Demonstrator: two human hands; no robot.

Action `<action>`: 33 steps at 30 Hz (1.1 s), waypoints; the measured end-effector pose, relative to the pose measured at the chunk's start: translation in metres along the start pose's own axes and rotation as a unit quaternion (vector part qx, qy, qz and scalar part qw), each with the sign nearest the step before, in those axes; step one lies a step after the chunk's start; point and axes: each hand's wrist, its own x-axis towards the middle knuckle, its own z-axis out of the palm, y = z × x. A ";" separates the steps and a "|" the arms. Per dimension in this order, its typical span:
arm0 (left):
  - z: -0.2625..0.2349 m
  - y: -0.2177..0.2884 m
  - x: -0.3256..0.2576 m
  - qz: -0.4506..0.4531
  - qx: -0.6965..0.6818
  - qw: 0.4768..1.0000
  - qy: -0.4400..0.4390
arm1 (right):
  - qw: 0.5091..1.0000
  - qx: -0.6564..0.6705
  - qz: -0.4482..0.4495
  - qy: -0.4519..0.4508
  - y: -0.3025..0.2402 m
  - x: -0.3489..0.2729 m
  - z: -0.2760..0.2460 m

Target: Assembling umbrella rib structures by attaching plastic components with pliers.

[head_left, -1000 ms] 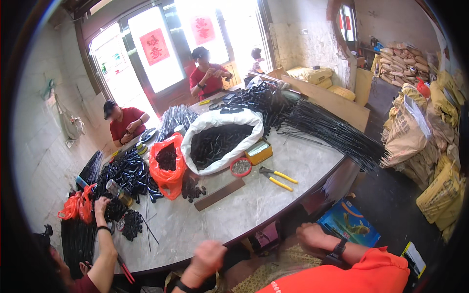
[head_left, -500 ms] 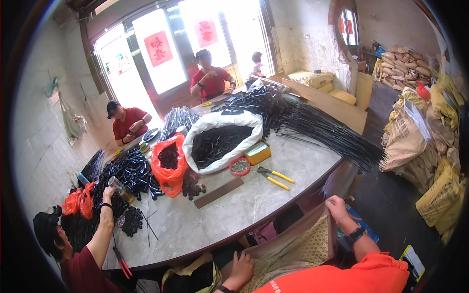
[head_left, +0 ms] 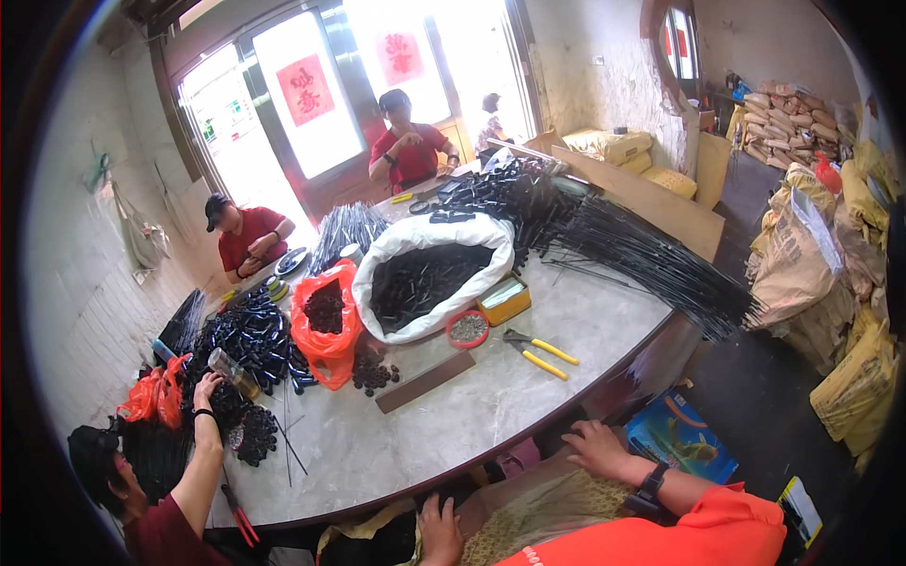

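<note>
A yellowish patterned cloth (head_left: pixel 557 495) with a brown edge lies over my lap, below the table's near edge. My right hand (head_left: pixel 599 448) rests on its far right part, palm down, fingers stretched out and a little bent; a dark watch is on that wrist. My left hand (head_left: pixel 440 530) lies low at the cloth's left side, fingers apart and pointing toward the table. It is close to a pale yellow sack (head_left: pixel 382 519) with dark contents. I see nothing held in either hand.
On the grey table (head_left: pixel 444 415) are yellow-handled pliers (head_left: pixel 540 355), a brown strip (head_left: pixel 425 381), a red dish (head_left: pixel 467 328), a white sack (head_left: pixel 363 311) of black parts and black rods (head_left: pixel 651 255). A co-worker's arm (head_left: pixel 203 457) reaches in at left. A blue box (head_left: pixel 681 439) lies right.
My right hand has moved left from the cloth's raised right edge, and the cloth has dropped, showing more of the blue box. My left hand has shifted slightly left.
</note>
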 end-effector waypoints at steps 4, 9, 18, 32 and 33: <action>0.013 -0.023 -0.035 -0.137 -0.067 0.988 0.025 | 0.999 0.020 0.025 -0.037 0.004 0.006 0.004; 0.002 -0.045 -0.031 -0.292 -0.226 0.928 -0.052 | 0.986 0.076 0.129 -0.075 0.015 0.007 0.007; 0.033 -0.084 -0.015 -0.397 -0.293 0.856 0.154 | 0.979 0.153 0.126 -0.050 0.038 0.047 0.002; -0.018 -0.023 -0.006 -0.186 -0.054 0.979 0.071 | 0.992 0.059 0.113 -0.005 0.015 0.020 0.003; -0.015 -0.011 -0.004 -0.121 -0.066 0.989 0.050 | 0.997 0.053 0.050 0.032 0.011 0.018 0.005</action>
